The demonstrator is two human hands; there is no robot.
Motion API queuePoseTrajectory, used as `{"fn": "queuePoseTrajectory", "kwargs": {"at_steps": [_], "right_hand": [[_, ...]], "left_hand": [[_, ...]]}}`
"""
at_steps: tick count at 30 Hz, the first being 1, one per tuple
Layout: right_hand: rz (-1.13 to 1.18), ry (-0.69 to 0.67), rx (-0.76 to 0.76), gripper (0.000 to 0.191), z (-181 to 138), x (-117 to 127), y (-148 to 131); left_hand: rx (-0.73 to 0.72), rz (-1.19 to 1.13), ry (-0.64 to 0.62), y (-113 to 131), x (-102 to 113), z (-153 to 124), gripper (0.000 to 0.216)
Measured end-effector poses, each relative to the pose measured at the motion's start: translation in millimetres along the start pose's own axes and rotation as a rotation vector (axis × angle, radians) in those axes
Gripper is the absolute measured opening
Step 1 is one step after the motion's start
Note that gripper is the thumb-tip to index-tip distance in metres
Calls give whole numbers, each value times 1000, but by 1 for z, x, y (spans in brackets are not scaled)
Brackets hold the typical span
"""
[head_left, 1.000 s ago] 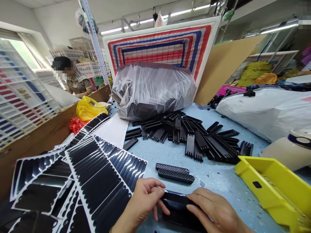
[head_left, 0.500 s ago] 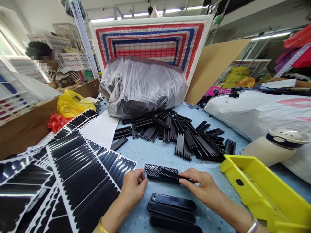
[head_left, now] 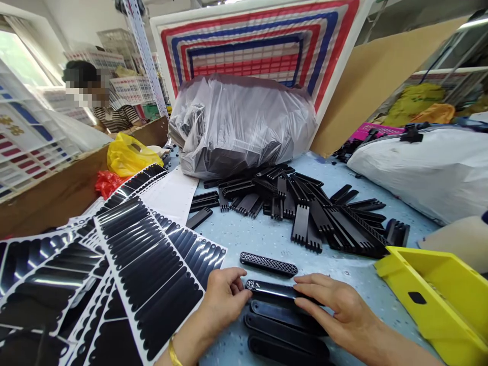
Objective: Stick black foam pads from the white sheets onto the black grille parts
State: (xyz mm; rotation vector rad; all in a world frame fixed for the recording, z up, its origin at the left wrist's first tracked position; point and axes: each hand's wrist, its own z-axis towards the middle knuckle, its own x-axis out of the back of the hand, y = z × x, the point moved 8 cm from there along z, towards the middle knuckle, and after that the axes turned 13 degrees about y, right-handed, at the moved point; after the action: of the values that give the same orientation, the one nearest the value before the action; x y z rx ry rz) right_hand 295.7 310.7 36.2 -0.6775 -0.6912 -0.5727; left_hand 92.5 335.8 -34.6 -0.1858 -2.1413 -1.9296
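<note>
A glossy black plastic strip [head_left: 272,288] with rounded ends lies across the table between my hands. My right hand [head_left: 339,305] grips its right end between thumb and fingers. At its left end, by a small hole, the thumb and forefinger of my left hand [head_left: 227,296] close on the tip. Just beyond lies a black strip with a lattice face [head_left: 269,263], untouched. On the near side, glossy black strips [head_left: 285,335] sit in a row, close to the held one. My right fingers hide part of the held strip.
Sheets of black stickers [head_left: 148,274] cover the left side. A heap of black plastic pieces [head_left: 305,213] lies ahead, before a plastic-wrapped bundle [head_left: 244,127]. To the right stand a yellow bin [head_left: 430,300] and a white sack [head_left: 419,173]. A person [head_left: 114,114] sits back left.
The lattice strips, side by side before, are now apart. A glossy face now shows on the nearer one between my hands, close to the row of glossy strips. The view has shifted.
</note>
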Motion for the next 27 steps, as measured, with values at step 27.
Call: {"fn": "queuePoseTrajectory", "kwargs": {"at_steps": [27], "right_hand": [[67, -166, -58, 22, 9, -25, -4]], "left_hand": [[149, -141, -48, -4, -2, -1, 23]]}}
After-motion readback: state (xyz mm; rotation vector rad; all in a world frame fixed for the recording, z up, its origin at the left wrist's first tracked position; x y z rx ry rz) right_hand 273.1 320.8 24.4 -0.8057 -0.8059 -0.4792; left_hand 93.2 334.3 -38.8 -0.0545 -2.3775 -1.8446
